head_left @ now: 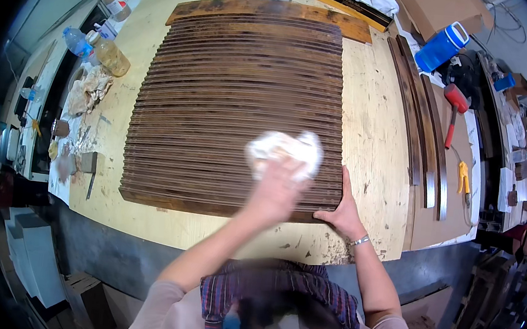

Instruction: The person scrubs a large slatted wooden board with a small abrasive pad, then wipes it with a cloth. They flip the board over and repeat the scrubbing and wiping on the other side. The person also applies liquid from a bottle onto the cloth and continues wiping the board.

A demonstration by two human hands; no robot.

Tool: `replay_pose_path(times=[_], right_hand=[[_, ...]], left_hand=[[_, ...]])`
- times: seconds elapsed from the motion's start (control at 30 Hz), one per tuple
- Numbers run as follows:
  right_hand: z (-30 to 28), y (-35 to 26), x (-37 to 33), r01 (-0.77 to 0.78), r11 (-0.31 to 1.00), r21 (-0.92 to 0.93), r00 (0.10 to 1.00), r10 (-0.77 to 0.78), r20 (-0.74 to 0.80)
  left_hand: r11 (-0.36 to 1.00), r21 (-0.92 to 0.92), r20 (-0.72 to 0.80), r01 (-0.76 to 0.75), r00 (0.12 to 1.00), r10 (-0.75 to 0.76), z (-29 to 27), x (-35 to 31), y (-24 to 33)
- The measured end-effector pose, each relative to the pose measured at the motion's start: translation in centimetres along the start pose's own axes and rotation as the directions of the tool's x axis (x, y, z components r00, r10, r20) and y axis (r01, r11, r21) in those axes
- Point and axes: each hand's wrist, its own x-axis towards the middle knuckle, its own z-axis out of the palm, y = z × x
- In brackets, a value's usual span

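Note:
A dark brown wooden panel (240, 85) with many narrow ridged slats lies flat on the pale plywood table top (372, 112). My left hand (277, 188), smeared by motion, presses a white cloth (285, 153) onto the panel's near right part. The cloth is bunched under and ahead of its fingers. At the panel's near right corner rests my right hand (343, 214), thumb and fingers spread apart. Its fingers lie along the right side and its thumb on the near edge. A dark board (270, 10) runs across the panel's far end.
Plastic bottles (112, 1), a jar of yellowish liquid (113, 57) and a crumpled rag (89, 91) stand at the left. On the right are long dark wooden strips (430, 140), a red mallet (456, 101), a yellow-handled tool (464, 179) and a blue jug (441, 47).

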Motion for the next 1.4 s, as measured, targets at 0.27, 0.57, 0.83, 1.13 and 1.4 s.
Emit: replay_pose_path(times=[0.27,0.57,0.83,1.13,1.4], right_hand=[[-0.1,-0.3,-1.7,0.046,0.999,-0.026,0.997,-0.048,-0.064],[0.4,1.5,-1.5,-0.049,0.998,-0.034,0.995,0.046,-0.094],[0.4,-0.7,-1.5,-0.047,0.997,-0.066,0.99,0.037,-0.136],[1.9,0.8,-1.9,0.007,0.99,-0.142,0.965,-0.044,-0.259],[4.6,-1.2,-2.2,0.02,0.804,0.595,0.951,0.168,-0.259]], left_hand=[[0.979,-0.023,-0.174,0.203,0.963,-0.204,-5.3,-4.9,-6.8],[0.997,-0.044,0.03,-0.07,0.997,0.072,-0.2,1.0,1.0],[0.861,0.052,-0.424,0.507,0.792,-0.44,-9.1,-10.5,-11.1],[0.906,-0.028,-0.444,0.422,0.807,-0.389,-7.9,-8.5,-11.3],[0.881,0.025,-0.505,0.472,0.767,-0.396,-17.1,-11.9,-18.9]])
